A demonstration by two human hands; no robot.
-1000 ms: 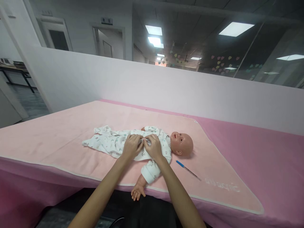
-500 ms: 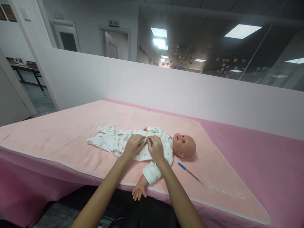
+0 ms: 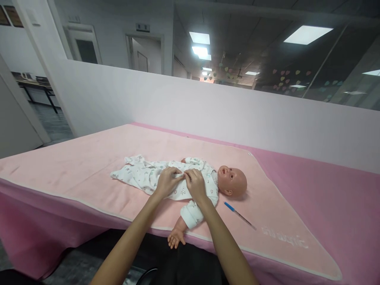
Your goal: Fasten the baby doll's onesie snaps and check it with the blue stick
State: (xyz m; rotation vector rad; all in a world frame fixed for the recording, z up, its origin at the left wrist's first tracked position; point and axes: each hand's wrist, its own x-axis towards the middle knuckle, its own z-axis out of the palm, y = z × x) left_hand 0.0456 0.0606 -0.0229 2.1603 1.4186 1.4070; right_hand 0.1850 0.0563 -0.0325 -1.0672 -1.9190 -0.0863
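Note:
A baby doll (image 3: 233, 182) lies on its back, head to the right, dressed in a white printed romper (image 3: 139, 174). My left hand (image 3: 168, 181) pinches the front of the romper at the belly, where a fold of cloth is raised. Close beside it, my right hand (image 3: 194, 182) grips the same front edge with thumb and fingers. Any fastener between the fingertips is too small to make out. One doll arm hangs toward me, its hand (image 3: 176, 237) over the table's near edge. The other arm lies on the far side.
A blue-capped pen (image 3: 240, 215) rests near the doll's head. Beneath everything is a light pink blanket (image 3: 89, 158) over a darker pink cloth (image 3: 350, 198). A white partition (image 3: 237, 114) with glass above stands behind the table.
Both hands stay at the romper's front, and a raised fold of cloth now shows more between them. The whole view has shifted slightly; the doll and pen rest as before.

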